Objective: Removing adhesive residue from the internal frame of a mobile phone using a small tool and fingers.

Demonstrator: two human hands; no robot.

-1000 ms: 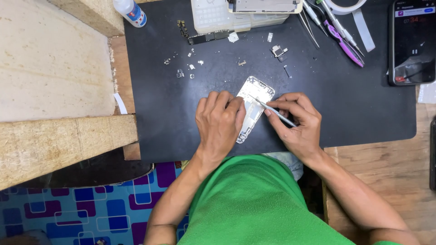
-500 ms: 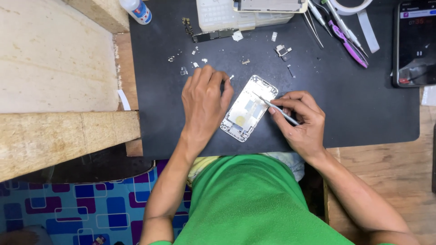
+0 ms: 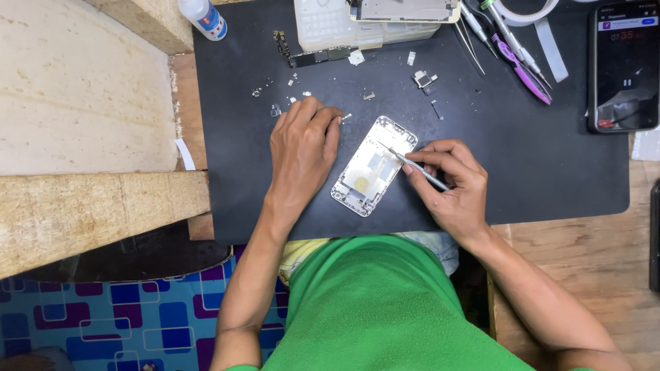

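One opened phone (image 3: 375, 165) (silver); right hand (image 3: 450, 182) pinches one tweezers (image 3: 412, 165), left hand (image 3: 299, 148) flat, empty.

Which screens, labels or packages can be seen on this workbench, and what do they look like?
Phone: far right on the black mat, upright dark rectangle, lit screen with a purple bar on top.
Bottle: top left at the mat's corner, small white plastic, blue and red label.
Plastic case: top centre, clear ribbed box.
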